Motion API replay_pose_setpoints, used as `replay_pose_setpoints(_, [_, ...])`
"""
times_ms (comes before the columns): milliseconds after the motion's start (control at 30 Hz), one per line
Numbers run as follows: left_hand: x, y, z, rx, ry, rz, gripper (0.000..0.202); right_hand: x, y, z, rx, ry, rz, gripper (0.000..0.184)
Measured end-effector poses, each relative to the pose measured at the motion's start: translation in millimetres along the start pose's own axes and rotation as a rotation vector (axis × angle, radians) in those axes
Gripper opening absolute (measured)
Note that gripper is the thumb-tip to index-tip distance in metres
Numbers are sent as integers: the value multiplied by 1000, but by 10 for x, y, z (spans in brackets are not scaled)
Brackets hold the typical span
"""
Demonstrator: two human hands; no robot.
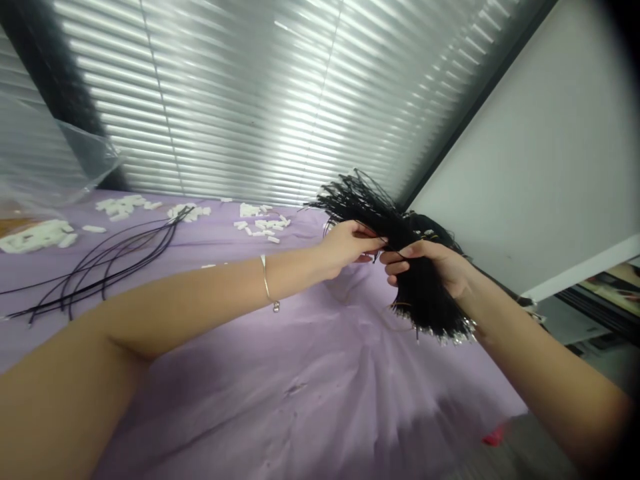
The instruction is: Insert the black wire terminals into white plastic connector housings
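A thick bundle of thin black cords (425,293) with shiny metal ends at its lower side is held above the purple cloth. Wrapped round its middle are the fingers of my right hand (435,263). My left hand (353,247) pinches at the bundle's left side, close to the right fingertips; what exactly lies between its fingers is too small to make out. The cords' looped upper ends fan out toward the window. A bracelet with a small charm hangs on my left wrist.
Purple cloth (300,373) covers the table. Several loose black cords (135,260) lie at the left, near small white pieces (263,223) in scattered piles. A clear plastic bag (55,160) stands at far left. More black cords (435,230) lie behind my right hand, beside a white wall.
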State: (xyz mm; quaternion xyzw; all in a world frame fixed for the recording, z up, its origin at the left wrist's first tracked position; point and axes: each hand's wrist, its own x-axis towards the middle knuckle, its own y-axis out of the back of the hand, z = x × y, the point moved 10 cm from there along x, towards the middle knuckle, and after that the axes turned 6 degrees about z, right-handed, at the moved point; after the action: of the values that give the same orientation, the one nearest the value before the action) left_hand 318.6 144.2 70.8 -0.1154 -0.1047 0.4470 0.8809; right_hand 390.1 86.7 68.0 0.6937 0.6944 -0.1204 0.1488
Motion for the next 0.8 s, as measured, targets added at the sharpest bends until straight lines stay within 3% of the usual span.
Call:
replay_pose_setpoints(167, [-41, 19, 81, 233, -117, -21, 8, 18, -79, 31, 75, -1, 9, 16])
replay_pose_setpoints(267, [-251, 108, 147, 397, -146, -133, 10, 31, -25, 21, 122, 16, 14, 19])
replay_pose_setpoints(400, [-643, 340, 42, 724, -99, -356, 6, 28, 86, 20, 206, 29, -3, 37])
replay_pose_setpoints(500, [-791, 455, 26, 918, -147, -334, 14, 26, 110, 38, 247, 38, -2, 38])
replay_pose_setpoints(567, [-816, 353, 39, 1018, -209, -302, 33, 37, 80, 42, 297, 53, 9, 35])
replay_pose_setpoints(633, [-811, 134, -13, 1068, -217, -342, 44, 58, 5, 50, 338, 62, 4, 33])
replay_pose_setpoints(733, [-779, -120, -157, 895, -68, -430, 33, 93, -127, 99, 355, 34, -27, 30])
replay_pose_setpoints(800, [-804, -143, -192, 814, -15, -447, 29, 106, -162, 117, 363, 30, -36, 31])
